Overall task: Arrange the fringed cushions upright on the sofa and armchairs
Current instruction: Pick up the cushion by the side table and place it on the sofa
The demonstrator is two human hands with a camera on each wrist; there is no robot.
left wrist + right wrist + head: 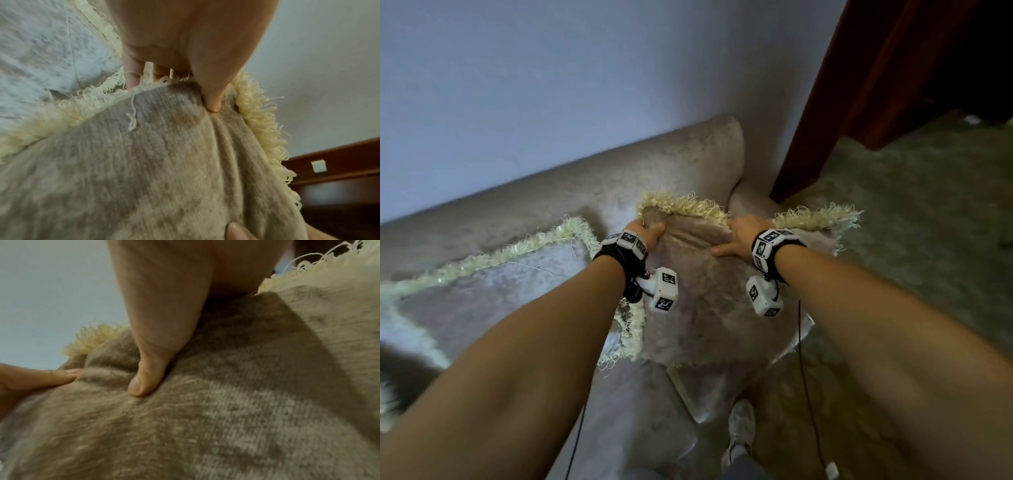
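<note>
At the sofa end by its armrest, the beige fringed cushion leans, top fringe away from the person, left hand and right hand both clamped on that edge.

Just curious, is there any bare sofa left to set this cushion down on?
Bare seat shows in front of both cushions. Behind them it is crowded: the held cushion, gripped by left hand and right hand, overlaps the grey cushion beside the armrest.
</note>
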